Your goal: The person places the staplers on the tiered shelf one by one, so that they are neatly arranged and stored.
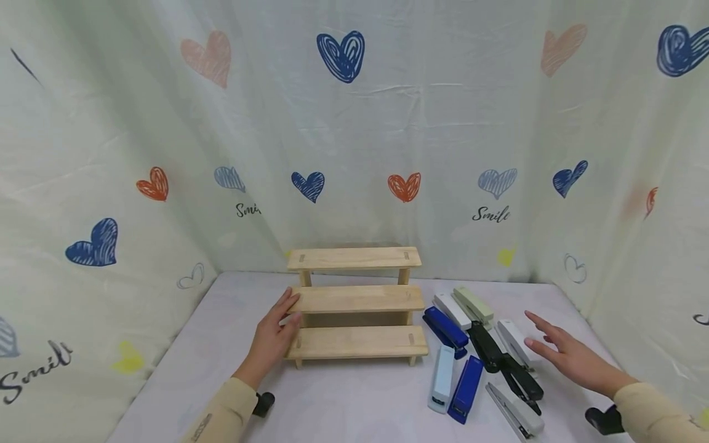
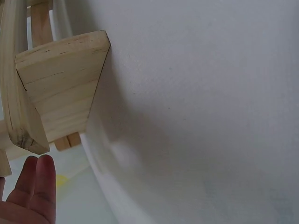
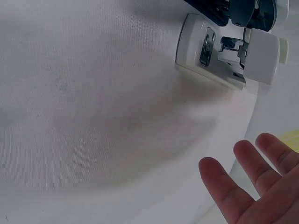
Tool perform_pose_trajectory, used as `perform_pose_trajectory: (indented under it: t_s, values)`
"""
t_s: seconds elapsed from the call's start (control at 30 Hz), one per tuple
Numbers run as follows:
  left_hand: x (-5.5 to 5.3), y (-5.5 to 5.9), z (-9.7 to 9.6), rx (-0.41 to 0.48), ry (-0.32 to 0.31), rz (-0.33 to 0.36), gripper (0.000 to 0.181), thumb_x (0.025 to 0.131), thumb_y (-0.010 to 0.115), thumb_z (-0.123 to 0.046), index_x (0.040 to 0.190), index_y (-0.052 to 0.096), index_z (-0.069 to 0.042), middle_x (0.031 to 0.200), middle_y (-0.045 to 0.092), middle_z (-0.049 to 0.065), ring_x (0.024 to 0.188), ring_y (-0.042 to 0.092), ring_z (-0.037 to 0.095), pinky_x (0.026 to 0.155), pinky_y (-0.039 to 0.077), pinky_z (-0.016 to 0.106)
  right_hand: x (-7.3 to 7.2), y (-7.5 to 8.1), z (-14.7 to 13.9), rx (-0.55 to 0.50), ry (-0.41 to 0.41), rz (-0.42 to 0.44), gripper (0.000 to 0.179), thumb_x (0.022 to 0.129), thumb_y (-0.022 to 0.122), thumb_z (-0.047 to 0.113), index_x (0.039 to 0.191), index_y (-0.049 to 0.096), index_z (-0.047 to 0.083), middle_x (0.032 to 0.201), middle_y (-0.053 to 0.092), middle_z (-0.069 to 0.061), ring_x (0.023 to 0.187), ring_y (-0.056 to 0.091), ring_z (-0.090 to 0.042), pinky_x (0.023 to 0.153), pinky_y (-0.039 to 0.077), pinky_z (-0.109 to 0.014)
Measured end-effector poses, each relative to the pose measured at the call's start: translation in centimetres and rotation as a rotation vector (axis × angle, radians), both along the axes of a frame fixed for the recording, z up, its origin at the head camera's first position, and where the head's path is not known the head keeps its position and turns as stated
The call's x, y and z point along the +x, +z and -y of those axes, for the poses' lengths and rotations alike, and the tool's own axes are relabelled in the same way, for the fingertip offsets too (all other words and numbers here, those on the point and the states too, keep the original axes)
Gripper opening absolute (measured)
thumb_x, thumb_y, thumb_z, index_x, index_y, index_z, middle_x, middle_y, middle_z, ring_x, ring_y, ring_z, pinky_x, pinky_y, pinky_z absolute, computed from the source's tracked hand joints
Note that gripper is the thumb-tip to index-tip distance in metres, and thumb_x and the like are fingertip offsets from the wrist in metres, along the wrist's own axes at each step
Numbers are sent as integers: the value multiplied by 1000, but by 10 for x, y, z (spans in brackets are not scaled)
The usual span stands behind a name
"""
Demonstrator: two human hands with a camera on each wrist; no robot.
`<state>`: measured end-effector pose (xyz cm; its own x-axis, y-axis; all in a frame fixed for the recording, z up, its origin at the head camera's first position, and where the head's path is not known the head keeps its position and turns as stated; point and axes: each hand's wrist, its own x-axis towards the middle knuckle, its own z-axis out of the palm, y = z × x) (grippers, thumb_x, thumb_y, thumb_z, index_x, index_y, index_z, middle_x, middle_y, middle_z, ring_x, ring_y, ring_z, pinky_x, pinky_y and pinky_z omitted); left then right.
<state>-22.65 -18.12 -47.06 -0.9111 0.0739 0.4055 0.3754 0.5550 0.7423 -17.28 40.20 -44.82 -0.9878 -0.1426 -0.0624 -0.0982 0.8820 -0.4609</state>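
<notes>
A wooden three-step display rack [image 1: 357, 299] stands on the table, its plain steps rising toward the back. My left hand [image 1: 275, 329] is at the rack's left end, fingertips at the edge of the middle step. In the left wrist view two straight fingers [image 2: 43, 184] show right by the step's end [image 2: 30, 135]. To the right of the rack lie several staplers: blue ones [image 1: 466, 389], a light blue one [image 1: 442, 376], a long black one [image 1: 487, 347], a pale green one [image 1: 473, 304] and white ones [image 1: 512, 338]. My right hand [image 1: 576, 360] hovers beside the right white stapler [image 3: 263, 56], fingers extended, holding nothing.
The white-covered table [image 1: 343, 403] meets a curtain [image 1: 354, 135] printed with hearts at the back and both sides. A grey-white stapler [image 1: 515, 413] lies nearest the front. Dark wrist-camera parts [image 1: 605, 421] show at both wrists.
</notes>
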Motion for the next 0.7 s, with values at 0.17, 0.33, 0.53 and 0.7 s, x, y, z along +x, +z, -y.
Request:
perform_pose_trajectory:
  t_s: [0.17,0.33,0.53,0.7]
  values:
    - [-2,1,-2,-24,23,-15,45,102,61,-23,142,55,-4,156,37,15,114,62,34,86,54,47,-4,-5,2,-85,4,61,72,105,48,43,157,19,4,145,33,-42,119,46,-60,86,45,-69]
    - [-5,2,-4,-14,31,-32,42,100,63,-19,139,58,-4,154,40,14,107,65,31,84,55,41,-7,-11,2,-193,-4,159,73,104,53,39,159,17,9,142,32,-44,116,51,-55,84,54,-55]
    - [-8,3,-2,-30,41,-9,41,99,65,-18,138,60,-6,155,40,11,104,65,28,82,56,36,-7,-15,4,-264,17,200,68,103,57,29,157,23,6,146,24,-45,118,47,-58,81,56,-49]
    - [-8,5,-1,-47,30,14,43,100,63,-21,140,58,-7,156,39,10,109,63,29,86,54,41,-8,-14,5,-330,2,233,64,103,58,25,154,29,0,144,27,-43,113,54,-48,81,56,-51]
